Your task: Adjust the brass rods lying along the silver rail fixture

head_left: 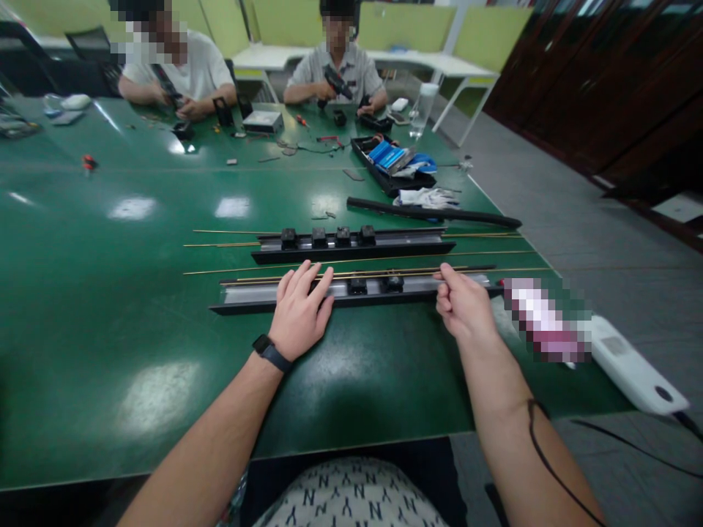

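In front of me lies a long black channel [250, 295] with a pale inner face and small black blocks [394, 281] inside. My left hand [301, 311], fingers spread, rests across its left part and hides some of it. Thin brass-coloured rods [351, 276] run lengthwise along the channel. At the right part, my right hand [466, 298] is closed in a pinch on one thin rod; the exact contact is too small to see clearly. Just behind lies a second black channel [351, 252] with several black blocks [318, 236], and more thin rods stick out past its ends.
A black tube [433, 212], white gloves [425, 197] and a black tray [378, 172] with blue items lie farther back. A white power strip [631, 366] is at the right table edge. Two people sit opposite, one with a power drill [337, 82]. A clear bottle [422, 110] stands back right.
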Motion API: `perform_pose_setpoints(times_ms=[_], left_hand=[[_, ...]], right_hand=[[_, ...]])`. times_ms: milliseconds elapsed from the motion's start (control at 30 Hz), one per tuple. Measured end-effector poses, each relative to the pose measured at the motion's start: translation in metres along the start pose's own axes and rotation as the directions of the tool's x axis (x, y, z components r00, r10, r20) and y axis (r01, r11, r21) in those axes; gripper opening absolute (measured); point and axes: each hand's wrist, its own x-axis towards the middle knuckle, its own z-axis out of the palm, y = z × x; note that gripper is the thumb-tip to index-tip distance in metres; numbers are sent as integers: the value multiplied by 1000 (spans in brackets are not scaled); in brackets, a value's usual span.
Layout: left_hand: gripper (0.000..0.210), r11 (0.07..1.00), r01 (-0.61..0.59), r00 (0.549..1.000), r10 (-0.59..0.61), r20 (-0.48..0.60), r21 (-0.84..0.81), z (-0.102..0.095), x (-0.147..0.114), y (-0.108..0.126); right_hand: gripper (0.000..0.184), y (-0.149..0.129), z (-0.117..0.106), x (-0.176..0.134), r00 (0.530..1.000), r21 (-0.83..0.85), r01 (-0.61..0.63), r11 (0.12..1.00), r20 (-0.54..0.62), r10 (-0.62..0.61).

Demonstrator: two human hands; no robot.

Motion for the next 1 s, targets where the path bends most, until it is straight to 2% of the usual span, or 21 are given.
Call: perform_pose_setpoints(times_ms=[233,400,533,767,1000], left_hand=[[53,1000,3,1000,-3,3,-7,-1,1,0],[54,1000,12,1000,-12,8,-27,-1,0,0],[54,999,15,1000,-14,11,-32,-1,0,1],[52,1000,14,1000,-14,13,-14,0,0,1],[54,1000,11,1000,-11,10,-24,0,0,0]], right_hand=[[28,-1,2,2,1000,-16,-8,1000,-19,8],[31,-3,2,1,999,-18,-27,999,27,28],[31,-3,2,-1,999,-26,-46,999,21,46],[25,-1,-2,0,997,-24,-45,999,69,46],[31,-1,0,0,999,-10,-19,1000,35,19]])
